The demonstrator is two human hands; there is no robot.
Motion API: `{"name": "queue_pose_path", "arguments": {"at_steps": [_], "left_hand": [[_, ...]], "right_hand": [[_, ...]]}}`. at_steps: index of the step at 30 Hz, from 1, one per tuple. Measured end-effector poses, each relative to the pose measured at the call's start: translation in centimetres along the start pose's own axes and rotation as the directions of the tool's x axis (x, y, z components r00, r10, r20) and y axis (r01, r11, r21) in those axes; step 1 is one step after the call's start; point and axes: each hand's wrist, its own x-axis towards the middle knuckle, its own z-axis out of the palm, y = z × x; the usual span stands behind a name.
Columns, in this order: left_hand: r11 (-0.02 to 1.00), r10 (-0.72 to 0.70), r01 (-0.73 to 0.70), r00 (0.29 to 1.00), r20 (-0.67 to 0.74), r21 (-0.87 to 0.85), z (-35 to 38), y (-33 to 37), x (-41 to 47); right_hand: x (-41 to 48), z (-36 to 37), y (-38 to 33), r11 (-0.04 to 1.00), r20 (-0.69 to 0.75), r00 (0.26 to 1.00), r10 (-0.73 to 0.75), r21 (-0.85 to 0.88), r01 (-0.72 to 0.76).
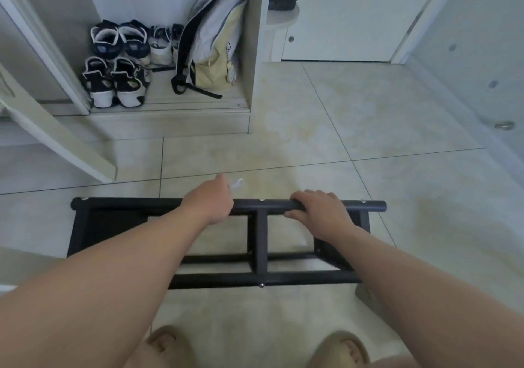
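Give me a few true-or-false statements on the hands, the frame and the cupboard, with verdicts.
1. The left hand and right hand both grip the frame by its top bar. True.
2. The floor under the frame is carpet. False: the floor is tiled.
3. The shoes sit in the cupboard, left of the bag. True.
4. The bag lies flat on the tiles. False: it leans upright inside the cupboard.

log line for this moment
left hand grips rack top bar | right hand grips same bar | shoes ahead left
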Motion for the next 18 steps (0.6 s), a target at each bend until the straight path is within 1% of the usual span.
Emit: {"name": "queue_pose_path", "arguments": {"at_steps": [2,5,8,11,15,18], "left_hand": [[1.000,0.007,-0.006,0.999,-0.036,0.004,-0.2,-0.4,-0.5],[0.999,-0.013,0.013,1.000,-0.009,0.033,0.6,-1.1,-2.0],[0.998,-0.039,0.036,0.998,0.051,0.053,2.6,-1.9,-3.8],[0.998,-0.058,0.055,0.991,0.124,0.025,5.2,-2.8,-4.8],[0.993,-0.106,0.114,0.966,0.235,-0.022,8.5,-3.6,-5.7],[0.988,-0.142,0.153,0.940,0.309,-0.011,10.6,-4.2,-6.1]], "right_hand": [[0.0,0.1,-0.6,1.000,-0.025,1.000,-0.001,0.006,0.002],[-0.8,0.9,-1.5,1.000,0.059,0.998,-0.012,-0.002,0.012],[-2.1,2.6,-2.2,0.998,0.183,0.983,-0.005,-0.056,0.016],[-3.5,4.8,-2.5,0.994,0.295,0.955,0.017,-0.108,0.016],[-5.6,7.9,-2.3,0.992,0.370,0.928,0.045,-0.129,0.004],[-6.7,10.3,-2.1,0.989,0.400,0.915,0.059,-0.145,-0.001]]}}
